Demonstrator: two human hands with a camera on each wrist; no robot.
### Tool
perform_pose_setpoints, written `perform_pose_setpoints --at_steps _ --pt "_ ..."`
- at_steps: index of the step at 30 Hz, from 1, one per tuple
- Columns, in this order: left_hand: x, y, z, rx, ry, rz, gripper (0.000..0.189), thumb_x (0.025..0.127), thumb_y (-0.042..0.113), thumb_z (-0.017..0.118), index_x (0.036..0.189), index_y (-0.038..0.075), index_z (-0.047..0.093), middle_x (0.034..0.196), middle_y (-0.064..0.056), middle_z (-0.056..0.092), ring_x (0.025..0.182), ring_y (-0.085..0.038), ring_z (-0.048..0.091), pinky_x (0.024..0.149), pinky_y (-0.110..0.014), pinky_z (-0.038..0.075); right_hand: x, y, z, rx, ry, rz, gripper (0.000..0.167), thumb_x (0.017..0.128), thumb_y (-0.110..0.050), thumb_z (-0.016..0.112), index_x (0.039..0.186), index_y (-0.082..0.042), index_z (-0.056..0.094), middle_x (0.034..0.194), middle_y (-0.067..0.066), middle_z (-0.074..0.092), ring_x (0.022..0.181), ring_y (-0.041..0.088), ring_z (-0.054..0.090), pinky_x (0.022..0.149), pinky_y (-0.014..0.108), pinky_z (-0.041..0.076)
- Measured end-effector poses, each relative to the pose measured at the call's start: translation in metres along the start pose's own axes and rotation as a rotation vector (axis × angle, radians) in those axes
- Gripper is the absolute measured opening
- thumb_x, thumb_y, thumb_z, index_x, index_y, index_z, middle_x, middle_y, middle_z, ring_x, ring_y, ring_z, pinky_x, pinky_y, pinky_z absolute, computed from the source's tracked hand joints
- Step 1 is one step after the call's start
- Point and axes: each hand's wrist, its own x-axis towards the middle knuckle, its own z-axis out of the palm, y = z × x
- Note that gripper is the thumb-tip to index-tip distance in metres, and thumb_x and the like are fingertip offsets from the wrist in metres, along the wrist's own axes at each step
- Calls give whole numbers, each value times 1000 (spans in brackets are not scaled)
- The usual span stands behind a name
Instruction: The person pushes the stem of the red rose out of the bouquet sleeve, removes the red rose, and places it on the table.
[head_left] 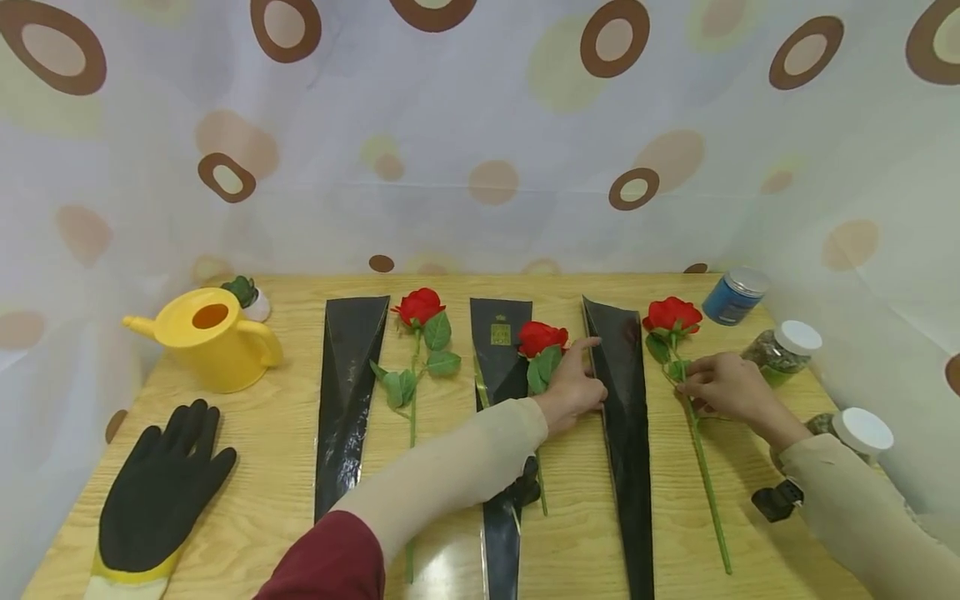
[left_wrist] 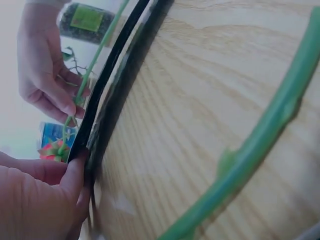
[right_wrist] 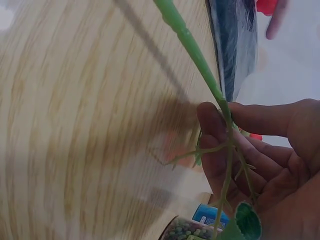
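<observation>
Pinched between my left hand's (head_left: 573, 390) thumb and fingers is the left edge of the rightmost black flower sleeve (head_left: 628, 408), near its wide upper end. The left wrist view shows this sleeve (left_wrist: 95, 107) edge-on, standing up from the wood. My right hand (head_left: 723, 387) holds the stem of a red rose (head_left: 672, 315) just below its leaves, to the right of that sleeve. In the right wrist view the green stem (right_wrist: 197, 57) passes between thumb and fingertips and casts a shadow on the table. A second rose (head_left: 542, 338) lies left of my left hand, its stem partly behind the forearm.
A middle sleeve (head_left: 500, 317), a left sleeve (head_left: 341, 417) and a left rose (head_left: 420, 307) lie on the table (head_left: 262, 475). At left are a yellow watering can (head_left: 217, 358), a small potted plant (head_left: 257, 305) and a black glove (head_left: 157, 492). A blue jar (head_left: 735, 296) and white-lidded jars (head_left: 783, 346) line the right.
</observation>
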Motion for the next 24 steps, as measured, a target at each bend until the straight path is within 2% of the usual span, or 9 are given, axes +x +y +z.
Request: perform_pose_setpoints --at_steps 3,5,8,10,12,17,20,24 --pt "-2 2 1 58 6 -7 62 79 -25 51 132 7 60 109 -9 58 71 -18 48 55 -31 42 1 -1 -1 -19 15 -2 41 94 -12 67 118 20 59 81 9 73 63 18 68 57 34 52" --pt "-6 6 2 120 17 -26 55 81 -20 57 129 5 63 119 -7 57 82 -19 51 61 -31 43 2 -1 0 -28 21 -3 42 94 -12 67 117 21 59 82 10 72 62 18 68 57 34 52" --pt "-14 11 4 188 21 -77 51 83 -10 66 131 5 62 133 -7 54 108 -20 54 77 -34 48 5 0 1 -40 17 -14 42 93 -13 68 117 21 59 81 10 72 62 18 68 56 33 51" --pt "-19 14 5 208 18 -114 50 85 -4 70 133 5 60 134 -7 54 121 -22 52 89 -38 48 7 -1 2 -51 16 -24 41 93 -13 68 116 20 60 81 9 72 62 17 67 55 33 50" --pt "-25 16 7 212 14 -142 50 86 0 71 135 3 57 134 -8 54 125 -26 50 95 -42 47 8 -2 3 -66 17 -36 40 93 -12 69 115 20 61 80 9 72 62 18 67 55 33 49" --pt "-33 21 12 258 9 -171 57 87 7 71 140 0 50 138 -9 50 129 -28 46 98 -43 44 10 -3 -1 -108 28 -49 36 92 -13 69 111 17 65 80 9 72 64 19 68 60 41 52" --pt "-37 25 14 337 -6 -193 57 88 11 72 139 0 48 139 -11 45 130 -29 41 99 -43 42 9 -4 -4 -156 33 -56 31 91 -16 70 104 12 69 79 8 72 65 20 67 63 45 52" --pt "-45 32 12 430 -37 -199 54 89 15 71 135 1 49 141 -14 38 132 -29 36 98 -43 41 6 -10 -13 -224 44 -65 37 91 -19 71 107 14 67 83 16 72 71 29 69 64 48 53"
